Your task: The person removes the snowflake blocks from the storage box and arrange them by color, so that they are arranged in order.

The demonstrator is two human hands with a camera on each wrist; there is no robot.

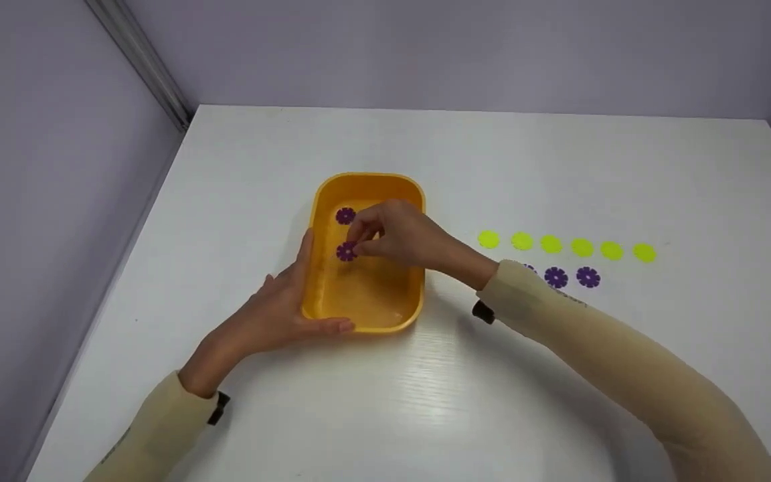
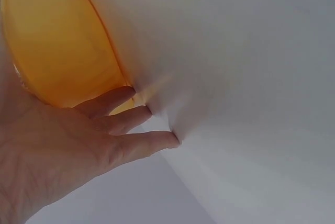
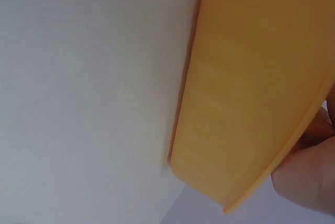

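An orange rectangular tub [image 1: 367, 184] stands on the white table. My left hand [image 1: 278, 314] steadies it: straight fingers lie along its left wall and the thumb along its near rim. The left wrist view shows those fingers [image 2: 131, 119] beside the tub [image 2: 57, 51]. Over the tub, my right hand [image 1: 395, 237] pinches a purple flower-shaped disc [image 1: 346, 252] just above the bottom. A second purple disc [image 1: 345, 215] lies inside at the far end. In the right wrist view only the tub's outer wall [image 3: 246, 98] and a bit of the hand [image 3: 309, 177] show.
To the tub's right lies a row of several yellow-green discs [image 1: 565, 246]. In front of it are purple flower discs [image 1: 571, 276], one partly hidden by my right sleeve. Grey walls enclose the table on the left and at the back.
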